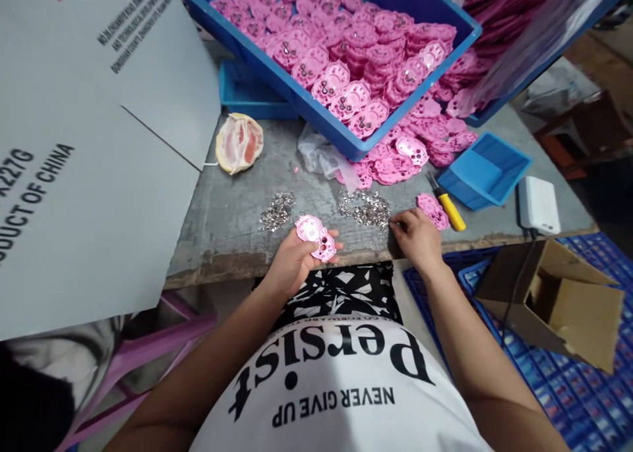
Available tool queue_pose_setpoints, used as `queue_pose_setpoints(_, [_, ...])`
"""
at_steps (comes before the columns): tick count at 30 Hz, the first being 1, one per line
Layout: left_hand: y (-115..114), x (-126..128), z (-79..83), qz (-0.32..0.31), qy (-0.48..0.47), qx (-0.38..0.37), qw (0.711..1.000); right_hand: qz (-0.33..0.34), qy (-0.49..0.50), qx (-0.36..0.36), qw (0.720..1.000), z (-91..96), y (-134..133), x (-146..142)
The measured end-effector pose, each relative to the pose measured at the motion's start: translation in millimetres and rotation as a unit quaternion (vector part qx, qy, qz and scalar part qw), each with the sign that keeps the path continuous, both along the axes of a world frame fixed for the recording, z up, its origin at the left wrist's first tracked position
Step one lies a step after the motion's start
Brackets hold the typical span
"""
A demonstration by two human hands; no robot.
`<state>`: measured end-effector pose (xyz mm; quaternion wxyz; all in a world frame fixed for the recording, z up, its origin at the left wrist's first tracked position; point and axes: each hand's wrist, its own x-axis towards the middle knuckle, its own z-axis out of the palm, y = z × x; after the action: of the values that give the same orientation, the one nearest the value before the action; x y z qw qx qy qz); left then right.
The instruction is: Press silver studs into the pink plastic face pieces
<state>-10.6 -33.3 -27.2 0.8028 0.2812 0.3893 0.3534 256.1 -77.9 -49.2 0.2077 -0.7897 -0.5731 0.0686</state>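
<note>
A pink plastic part (312,233) with holes lies in my left hand (291,257), the thumb pressed on its top and the fingers beneath. My right hand (419,240) rests at the table's front edge, its fingers pinched together at the right side of a pile of small metal pieces (370,211). Whether a metal piece is between those fingertips is too small to tell. A second pile of metal pieces (277,211) lies just beyond my left hand. To the right of my right hand is another pink part (432,211), beside a yellow-handled screwdriver (451,209).
A large blue crate (316,113) full of pink parts stands at the back, with loose pink parts (395,165) beside it. A blue bin (484,172), a white device (539,205), a peeled fruit (240,143) and a big carton (99,162) are around. An open cardboard box (554,307) is below right.
</note>
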Motion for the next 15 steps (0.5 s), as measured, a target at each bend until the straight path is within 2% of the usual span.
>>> queue_pose_setpoints(7, [0.1,0.4,-0.9,0.005,-0.008,0.000,1.000,0.003,-0.017,-0.009,1.000,-1.8,0.7,2.8])
queue_pose_setpoints(15, [-0.6,-1.0,-2.9,0.003,-0.020,-0.005,1.000,0.019,-0.020,0.022,0.999,-7.4,-0.3,11.6])
